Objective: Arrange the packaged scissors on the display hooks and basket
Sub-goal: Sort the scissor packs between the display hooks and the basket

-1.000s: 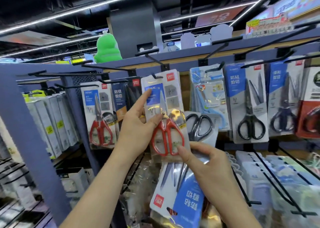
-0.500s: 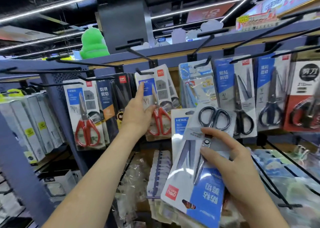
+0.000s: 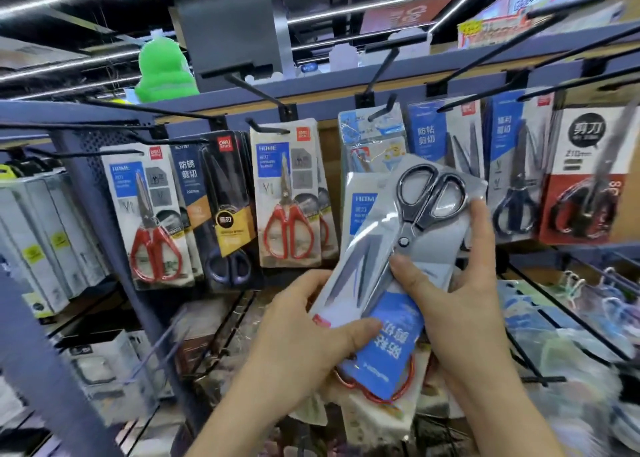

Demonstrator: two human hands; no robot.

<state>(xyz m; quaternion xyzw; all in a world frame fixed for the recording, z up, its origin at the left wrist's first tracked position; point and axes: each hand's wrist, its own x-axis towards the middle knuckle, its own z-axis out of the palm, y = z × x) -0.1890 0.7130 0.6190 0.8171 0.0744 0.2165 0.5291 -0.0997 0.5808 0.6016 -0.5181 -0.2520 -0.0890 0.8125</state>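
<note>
- Centrally, a clear-fronted pack of black-handled scissors with a blue card (image 3: 415,214) is held upside down and tilted, with the handles up toward the right. It is in front of the rack and off any hook.
- The left hand (image 3: 304,345) takes the pack's lower end, its grip closed on it with the thumb across the blue card and the fingers curled behind.
- The right hand (image 3: 460,300) grasps the pack's right side. Its thumb presses on the blades just below the pivot and its fingers wrap round the right edge.
- Just behind the held pack sits a second pack with a blue HOME label (image 3: 360,214). I cannot tell which hand holds it.
- A pack of red-handled scissors (image 3: 287,196) hangs on a black metal hook (image 3: 268,130), farther back and left of the held pack.
- A green plush toy (image 3: 162,72) stands on the top shelf, far left.
</note>
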